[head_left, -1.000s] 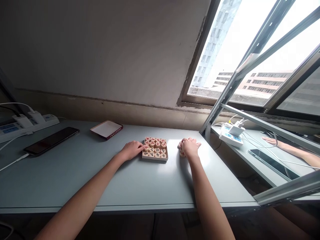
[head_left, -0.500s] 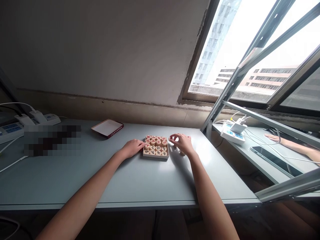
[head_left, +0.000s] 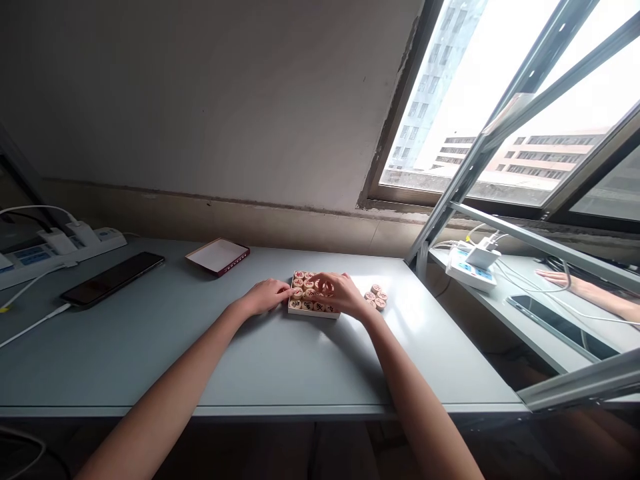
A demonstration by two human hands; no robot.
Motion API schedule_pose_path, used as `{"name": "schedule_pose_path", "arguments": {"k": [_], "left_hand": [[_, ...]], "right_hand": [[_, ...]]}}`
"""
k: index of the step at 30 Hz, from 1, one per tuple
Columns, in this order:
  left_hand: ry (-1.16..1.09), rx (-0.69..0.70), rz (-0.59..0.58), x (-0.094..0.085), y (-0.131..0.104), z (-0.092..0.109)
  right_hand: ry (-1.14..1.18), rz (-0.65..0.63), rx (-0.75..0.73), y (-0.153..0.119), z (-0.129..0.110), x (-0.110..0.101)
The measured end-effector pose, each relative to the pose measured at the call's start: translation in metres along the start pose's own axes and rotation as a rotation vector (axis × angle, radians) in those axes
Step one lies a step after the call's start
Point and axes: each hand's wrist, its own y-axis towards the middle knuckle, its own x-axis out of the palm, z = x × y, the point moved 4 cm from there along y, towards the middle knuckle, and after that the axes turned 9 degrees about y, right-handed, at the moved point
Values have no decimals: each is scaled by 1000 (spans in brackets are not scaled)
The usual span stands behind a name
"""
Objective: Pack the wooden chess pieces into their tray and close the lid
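Observation:
A shallow open box [head_left: 314, 314] stands on the desk, filled with rows of round wooden Chinese chess pieces [head_left: 296, 304] marked in red and black. My left hand [head_left: 265, 295] rests at its left side, fingers closed together against the edge and a fingertip over the rim. Above the right half of the box arches my right hand [head_left: 343, 293], thumb and fingers pinched on a chess piece that is mostly hidden. Several loose red-marked pieces [head_left: 378, 294] lie in a cluster on the desk, right of that hand.
The box's lid [head_left: 218, 256] lies upturned at the back left. A phone [head_left: 114, 279], a charging cable [head_left: 37, 328] and a power strip [head_left: 60, 247] are at far left. A metal shelf post [head_left: 435, 230] borders the right, with another person's hand [head_left: 555, 277] beyond.
My right hand has moved left, from beside the box to over its right half. The loose pieces it covered now show. My left hand stays at the box.

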Motion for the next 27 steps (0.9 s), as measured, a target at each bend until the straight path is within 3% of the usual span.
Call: {"name": "schedule_pose_path", "arguments": {"k": [5,10,16,20,27], "left_hand": [[44,35,32,-3,-2,5],[94,11,42,-1,-2,5],[107,23,51,0,-1,3],[110,21,49,1,-1,3],[90,13,45,-2,-4,8]], "right_hand": [[-182,119,288,-17,41,-35],[-30,-69,452,-28,69,-34],[289,105,299,-16,53,-33],[531,33,183,-7,35,-21],[353,-8,107,-1,21,-4]]}}
